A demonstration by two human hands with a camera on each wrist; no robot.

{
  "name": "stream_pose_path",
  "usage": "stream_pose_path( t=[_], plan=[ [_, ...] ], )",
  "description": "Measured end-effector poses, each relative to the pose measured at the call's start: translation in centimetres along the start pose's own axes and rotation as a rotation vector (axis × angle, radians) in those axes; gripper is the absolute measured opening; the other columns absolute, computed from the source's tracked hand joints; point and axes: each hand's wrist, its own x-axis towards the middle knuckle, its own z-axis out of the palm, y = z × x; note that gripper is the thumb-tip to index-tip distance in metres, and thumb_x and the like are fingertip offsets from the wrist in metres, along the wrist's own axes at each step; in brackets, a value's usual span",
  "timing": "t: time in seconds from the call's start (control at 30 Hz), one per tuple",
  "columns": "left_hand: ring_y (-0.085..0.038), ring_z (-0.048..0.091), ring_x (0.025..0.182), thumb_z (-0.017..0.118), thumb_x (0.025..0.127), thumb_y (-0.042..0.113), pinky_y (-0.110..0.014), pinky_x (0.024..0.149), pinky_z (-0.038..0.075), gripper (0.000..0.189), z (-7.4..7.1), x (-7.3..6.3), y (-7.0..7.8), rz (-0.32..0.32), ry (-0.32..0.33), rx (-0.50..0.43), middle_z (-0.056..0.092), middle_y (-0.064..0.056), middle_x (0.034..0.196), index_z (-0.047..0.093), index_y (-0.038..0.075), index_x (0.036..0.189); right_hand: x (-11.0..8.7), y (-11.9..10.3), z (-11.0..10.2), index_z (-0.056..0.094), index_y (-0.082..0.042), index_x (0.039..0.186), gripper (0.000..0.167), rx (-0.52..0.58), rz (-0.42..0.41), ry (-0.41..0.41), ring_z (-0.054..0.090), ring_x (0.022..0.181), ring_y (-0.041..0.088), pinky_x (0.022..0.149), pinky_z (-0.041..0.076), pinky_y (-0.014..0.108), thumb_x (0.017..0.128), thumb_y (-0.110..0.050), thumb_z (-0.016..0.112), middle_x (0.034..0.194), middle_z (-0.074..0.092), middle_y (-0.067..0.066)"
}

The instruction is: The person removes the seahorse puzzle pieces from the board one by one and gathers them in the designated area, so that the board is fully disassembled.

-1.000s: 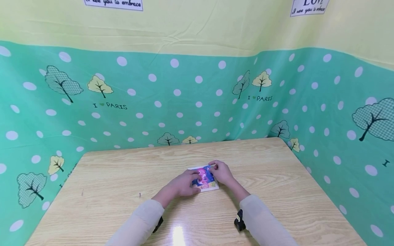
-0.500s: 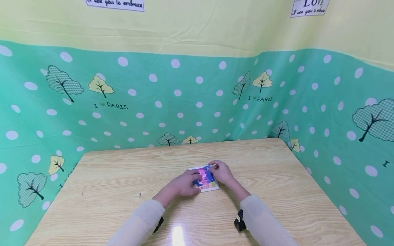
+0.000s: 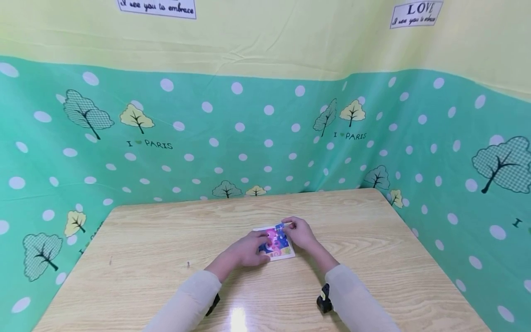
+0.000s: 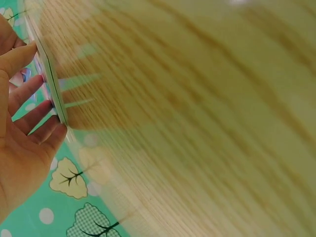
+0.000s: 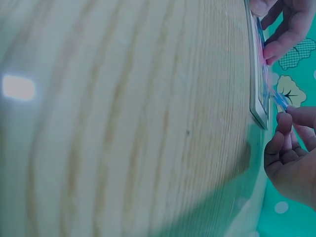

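A small, thin picture puzzle [image 3: 277, 251] with a pink figure on blue and a pale border lies on the wooden table. My left hand [image 3: 249, 250] rests on its left side, fingers reaching over the picture and thumb at the near edge. In the left wrist view those fingers are fairly straight and spread along the board's edge [image 4: 53, 79]. At the far right corner my right hand [image 3: 300, 234] pinches a small blue puzzle piece [image 5: 280, 100] between thumb and forefinger. The piece slants up from the board in the right wrist view. Left fingers hide part of the picture.
The wooden table [image 3: 157, 240] spreads around the puzzle, with a small dark mark [image 3: 188, 264] to the left. A green dotted cloth [image 3: 232, 138] hangs behind and along the sides. Black wrist devices, such as the right one [image 3: 324, 299], sit below the sleeves.
The blue piece in my right fingers has shifted and tilted at the picture's far right corner. Both hands stay nearly in place; the head view has moved slightly.
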Motion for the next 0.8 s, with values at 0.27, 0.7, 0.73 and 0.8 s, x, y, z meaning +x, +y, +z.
stream_pose_path(
  t=[0.27,0.7,0.73,0.8],
  plan=[
    [-0.030,0.040,0.133,0.064,0.084,0.042,-0.043,0.109,0.037,0.052,0.0,-0.1,0.1,0.004,0.000,0.000,0.041,-0.011,0.144,0.055,0.018,0.129,0.0,0.2,-0.5,0.065,-0.009,0.111,0.022,0.006,0.008,0.003,0.046,0.061,0.012,0.052,0.041,0.021,0.089,-0.011,0.060,0.074,0.051,0.002],
    [-0.032,0.035,0.136,0.063,0.085,0.042,-0.046,0.112,0.033,0.052,-0.2,-0.4,0.3,-0.003,-0.005,-0.010,0.039,-0.010,0.146,0.054,0.019,0.131,-0.2,0.3,-1.1,0.064,-0.005,0.113,0.024,0.055,0.013,0.009,0.048,0.058,0.013,0.051,0.042,0.022,0.089,-0.009,0.059,0.071,0.050,0.002],
    [-0.033,0.035,0.136,0.063,0.085,0.042,-0.046,0.112,0.033,0.052,-0.2,-0.4,0.3,-0.001,-0.005,-0.010,0.039,-0.010,0.146,0.054,0.019,0.131,-0.2,0.3,-1.1,0.064,-0.005,0.113,0.025,0.058,0.013,0.011,0.049,0.059,0.014,0.051,0.042,0.022,0.089,-0.009,0.060,0.071,0.050,0.002],
    [-0.033,0.035,0.136,0.063,0.085,0.041,-0.046,0.112,0.033,0.052,-0.2,-0.3,0.2,0.004,-0.003,-0.011,0.040,-0.010,0.146,0.054,0.019,0.130,-0.1,0.4,-1.3,0.064,-0.005,0.113,0.025,0.063,0.015,0.015,0.050,0.060,0.014,0.052,0.043,0.022,0.089,-0.009,0.060,0.071,0.050,0.002]
  ],
)
